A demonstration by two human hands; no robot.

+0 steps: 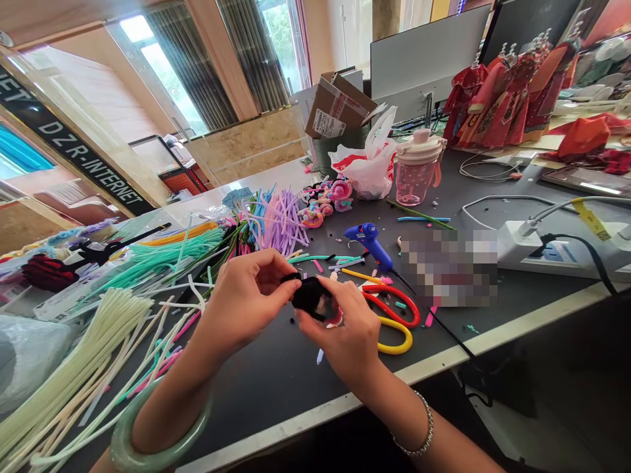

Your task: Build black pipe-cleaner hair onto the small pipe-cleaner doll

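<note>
My left hand [244, 299] and my right hand [348, 332] meet above the dark table [276, 374], both pinching a small black fuzzy piece [308, 293] that looks like coiled pipe cleaner. A bit of pink and white shows under my right fingers. The left wrist wears a pale green bangle [148, 447], the right a silver bracelet [419, 430]. Scissors with red and yellow handles [394, 322] lie just right of my right hand. A blue glue gun [369, 242] rests behind them.
Piles of pale green, teal, purple and orange pipe cleaners [113, 328] cover the left side. Small pink figures [328, 197], a plastic bag [367, 164], a pink bottle [418, 167], a cardboard box [338, 105], a power strip [547, 253] and red dolls [507, 92] stand behind. The table edge [444, 361] is near me.
</note>
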